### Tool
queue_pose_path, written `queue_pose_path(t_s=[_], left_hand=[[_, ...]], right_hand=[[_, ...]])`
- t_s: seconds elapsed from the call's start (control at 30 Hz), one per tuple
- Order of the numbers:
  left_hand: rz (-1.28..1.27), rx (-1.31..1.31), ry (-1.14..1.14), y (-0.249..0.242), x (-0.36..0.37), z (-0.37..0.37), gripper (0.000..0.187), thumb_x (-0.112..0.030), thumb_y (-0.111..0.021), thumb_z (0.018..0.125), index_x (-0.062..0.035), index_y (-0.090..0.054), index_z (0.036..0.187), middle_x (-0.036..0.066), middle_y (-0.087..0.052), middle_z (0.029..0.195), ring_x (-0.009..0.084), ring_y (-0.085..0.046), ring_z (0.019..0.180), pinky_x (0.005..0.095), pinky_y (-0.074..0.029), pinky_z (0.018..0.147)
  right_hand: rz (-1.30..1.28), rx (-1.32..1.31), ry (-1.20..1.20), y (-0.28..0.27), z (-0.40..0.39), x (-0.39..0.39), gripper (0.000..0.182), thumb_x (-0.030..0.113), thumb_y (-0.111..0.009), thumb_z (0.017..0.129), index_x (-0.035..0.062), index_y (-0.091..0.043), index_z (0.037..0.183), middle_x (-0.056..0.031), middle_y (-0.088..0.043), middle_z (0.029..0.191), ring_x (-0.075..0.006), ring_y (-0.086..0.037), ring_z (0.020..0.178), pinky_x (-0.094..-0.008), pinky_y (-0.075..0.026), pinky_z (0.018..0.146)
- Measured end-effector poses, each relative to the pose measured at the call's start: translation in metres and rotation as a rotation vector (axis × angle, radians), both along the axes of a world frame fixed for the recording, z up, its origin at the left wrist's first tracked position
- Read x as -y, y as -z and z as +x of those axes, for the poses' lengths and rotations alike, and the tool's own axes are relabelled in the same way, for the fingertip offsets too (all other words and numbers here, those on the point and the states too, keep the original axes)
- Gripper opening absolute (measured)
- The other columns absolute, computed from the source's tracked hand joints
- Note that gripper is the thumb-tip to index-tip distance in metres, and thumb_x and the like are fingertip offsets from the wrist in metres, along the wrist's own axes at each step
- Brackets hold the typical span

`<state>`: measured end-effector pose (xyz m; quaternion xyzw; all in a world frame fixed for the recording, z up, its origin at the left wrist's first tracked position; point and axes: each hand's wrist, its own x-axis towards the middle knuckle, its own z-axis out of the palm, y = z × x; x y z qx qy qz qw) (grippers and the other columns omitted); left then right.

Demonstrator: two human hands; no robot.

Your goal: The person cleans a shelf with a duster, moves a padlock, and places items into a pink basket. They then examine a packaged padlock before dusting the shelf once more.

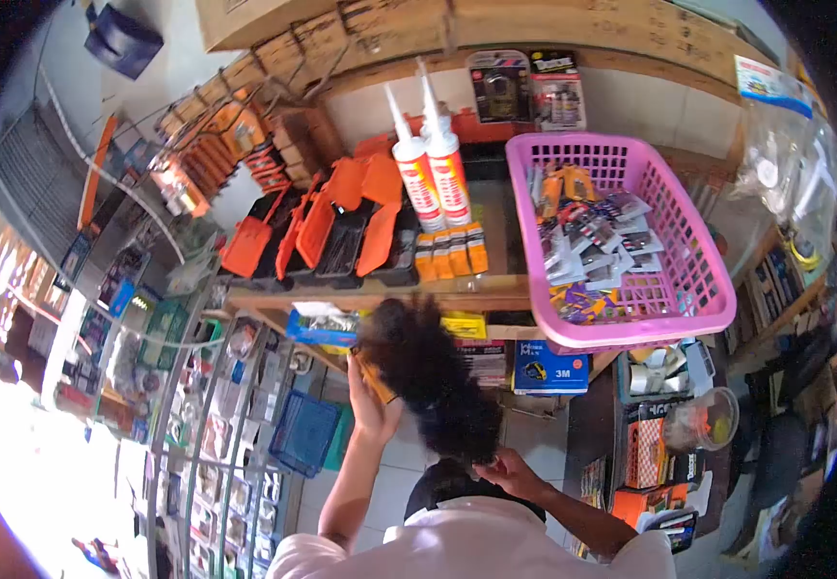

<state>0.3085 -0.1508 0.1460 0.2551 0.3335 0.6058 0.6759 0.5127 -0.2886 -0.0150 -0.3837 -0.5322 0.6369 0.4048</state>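
Bristling black, a duster (442,386) meets the right hand (513,474), grip curled; left hand (370,405) clasps an orange item (376,380).

The person wears a loose white shirt (476,552) with softly creased fabric and short, wide sleeves (308,557) that leave both forearms uncovered, black clothing (438,488) below its front, and a bare left hand (370,410) and right hand (515,475).

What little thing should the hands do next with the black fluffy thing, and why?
I'd probably brush the orange thing lightly with the fluffy thing. The left hand holds the orange thing right by the black fluff, and the right hand has the fluffy thing's near end.
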Motion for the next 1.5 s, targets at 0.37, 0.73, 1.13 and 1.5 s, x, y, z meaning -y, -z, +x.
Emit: queue_pose_path(t_s=[0.37, 0.73, 1.13, 1.5], left_hand=[[0.438, 0.241, 0.457, 0.039, -0.035, -0.042, 0.057, -0.049, -0.031, 0.101, -0.0077, -0.042, 0.139, 0.013, -0.050, 0.137, 0.0303, -0.052, 0.122, 0.0443, -0.039, 0.107], [0.310, 0.335, 0.169, 0.002, -0.017, -0.061, 0.057, -0.045, -0.030, 0.101, -0.0048, -0.038, 0.141, 0.016, -0.048, 0.139, 0.0328, -0.051, 0.123, 0.0472, -0.040, 0.106], [0.527, 0.311, 0.504, 0.026, -0.047, -0.084, 0.055, -0.044, -0.031, 0.102, -0.0025, -0.045, 0.135, 0.015, -0.054, 0.132, 0.0300, -0.054, 0.121, 0.0414, -0.044, 0.103], [0.110, 0.323, -0.002, -0.016, -0.026, -0.067, 0.056, -0.041, -0.029, 0.102, 0.0003, -0.034, 0.140, 0.022, -0.052, 0.129, 0.0375, -0.055, 0.116, 0.0474, -0.046, 0.100]], right_hand=[[-0.089, 0.032, -0.087, -0.013, -0.021, -0.007, 0.035, 0.039, -0.053, 0.098, 0.0082, -0.051, 0.082, 0.0019, -0.044, 0.065, -0.0083, -0.040, 0.059, -0.0279, -0.036, 0.051], [-0.183, -0.085, 0.086, -0.038, -0.035, -0.017, 0.033, 0.028, -0.054, 0.099, 0.0058, -0.051, 0.075, 0.0021, -0.046, 0.062, -0.0043, -0.041, 0.054, -0.0230, -0.033, 0.049], [0.023, 0.180, -0.022, -0.035, -0.030, -0.020, 0.031, 0.026, -0.056, 0.097, 0.0038, -0.054, 0.075, 0.0028, -0.044, 0.062, -0.0075, -0.039, 0.061, -0.0275, -0.033, 0.055], [-0.076, 0.102, 0.078, -0.046, -0.035, -0.024, 0.033, 0.028, -0.057, 0.097, 0.0050, -0.054, 0.073, 0.0024, -0.046, 0.062, -0.0076, -0.040, 0.058, -0.0280, -0.031, 0.052]])
